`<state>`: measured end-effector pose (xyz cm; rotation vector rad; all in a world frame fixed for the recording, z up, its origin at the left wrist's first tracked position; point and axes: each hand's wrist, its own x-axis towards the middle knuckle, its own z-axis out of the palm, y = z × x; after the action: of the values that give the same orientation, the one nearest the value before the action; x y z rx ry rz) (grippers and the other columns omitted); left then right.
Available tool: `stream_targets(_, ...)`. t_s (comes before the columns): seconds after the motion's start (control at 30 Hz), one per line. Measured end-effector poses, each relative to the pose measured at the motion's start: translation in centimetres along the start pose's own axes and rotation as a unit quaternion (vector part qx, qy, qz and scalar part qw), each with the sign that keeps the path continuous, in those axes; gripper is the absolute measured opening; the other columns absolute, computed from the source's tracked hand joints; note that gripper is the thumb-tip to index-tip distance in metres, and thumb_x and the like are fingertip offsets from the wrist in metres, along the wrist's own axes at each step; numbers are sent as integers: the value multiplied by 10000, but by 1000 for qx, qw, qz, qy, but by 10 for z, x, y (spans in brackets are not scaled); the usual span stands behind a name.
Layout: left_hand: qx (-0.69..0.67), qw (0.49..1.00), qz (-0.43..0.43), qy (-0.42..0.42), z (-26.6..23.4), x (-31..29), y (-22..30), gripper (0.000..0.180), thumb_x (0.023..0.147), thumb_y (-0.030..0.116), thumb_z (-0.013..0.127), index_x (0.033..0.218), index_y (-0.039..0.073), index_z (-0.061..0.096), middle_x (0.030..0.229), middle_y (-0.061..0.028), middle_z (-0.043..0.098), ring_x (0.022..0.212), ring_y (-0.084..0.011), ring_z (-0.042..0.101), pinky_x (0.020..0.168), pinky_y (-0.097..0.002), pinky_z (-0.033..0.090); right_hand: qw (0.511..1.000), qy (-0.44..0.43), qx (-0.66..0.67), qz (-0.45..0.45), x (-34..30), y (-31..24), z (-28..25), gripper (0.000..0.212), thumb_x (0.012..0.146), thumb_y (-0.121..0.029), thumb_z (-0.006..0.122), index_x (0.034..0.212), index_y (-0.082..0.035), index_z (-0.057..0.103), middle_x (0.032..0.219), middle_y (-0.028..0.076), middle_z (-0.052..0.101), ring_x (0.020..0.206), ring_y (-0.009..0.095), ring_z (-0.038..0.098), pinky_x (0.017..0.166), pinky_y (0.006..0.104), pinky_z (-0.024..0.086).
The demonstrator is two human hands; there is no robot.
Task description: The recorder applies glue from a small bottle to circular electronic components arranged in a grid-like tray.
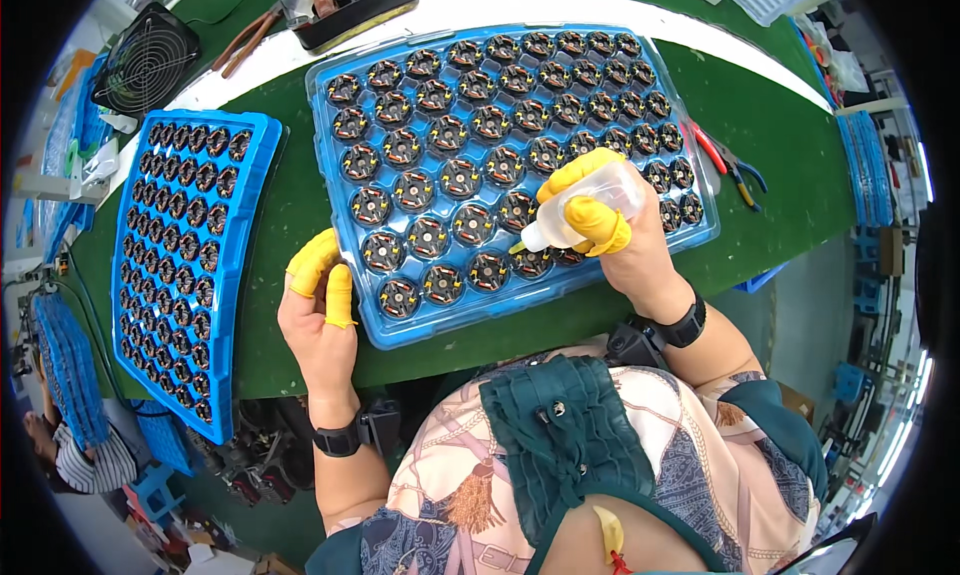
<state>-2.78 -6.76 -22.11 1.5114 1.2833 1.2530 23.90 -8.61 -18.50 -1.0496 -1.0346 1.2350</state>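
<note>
A translucent squeeze bottle is gripped in my right hand, which wears yellow finger cots. It is tilted down to the left, its thin yellowish nozzle at a round black part in the tray's nearest row. Whether the tip touches it, I cannot tell. The blue tray carries rows of these round parts, which look like motor stators with reddish windings. My left hand, also in yellow finger cots, holds the tray's left rim near its near corner, thumb and forefinger close together.
A second blue tray filled with similar parts lies left on the green table. Beyond it stand a black fan, brown-handled pliers and a black case. Red-and-blue-handled cutters lie right. Another person is at far left.
</note>
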Motion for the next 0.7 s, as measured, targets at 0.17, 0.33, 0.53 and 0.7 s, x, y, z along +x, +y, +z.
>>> stream_targets(0.17,41,999,21,2,0,3,-2,205,814,-41,547,1013,-17,587,1016,-86,580,926,-167,555,811,-260,430,1000,9,4,-11,2,-2,-2,195,793,-136,653,923,-25,559,839,52,613,772,118,597,700,250,481)
stream_targets(0.33,48,999,23,7,-1,4,0,198,805,-42,554,996,-11,596,1003,-95,586,917,-176,560,802,-265,433,999,21,5,-50,14,-11,2,197,797,-135,649,932,-28,552,850,49,611,770,124,603,694,251,487)
stream_targets(0.53,49,998,28,6,-2,5,-1,193,797,-44,557,983,-13,600,991,-102,594,908,-189,566,803,-273,436,999,18,22,-34,21,-10,7,196,798,-123,644,938,-25,548,849,52,609,782,133,611,703,258,499)
stream_targets(0.7,50,998,31,7,-3,6,0,188,796,-43,558,976,-15,602,986,-103,597,903,-194,568,804,-274,435,1000,14,-5,-25,22,-9,8,194,796,-116,647,934,-26,547,849,49,609,785,137,613,703,261,497)
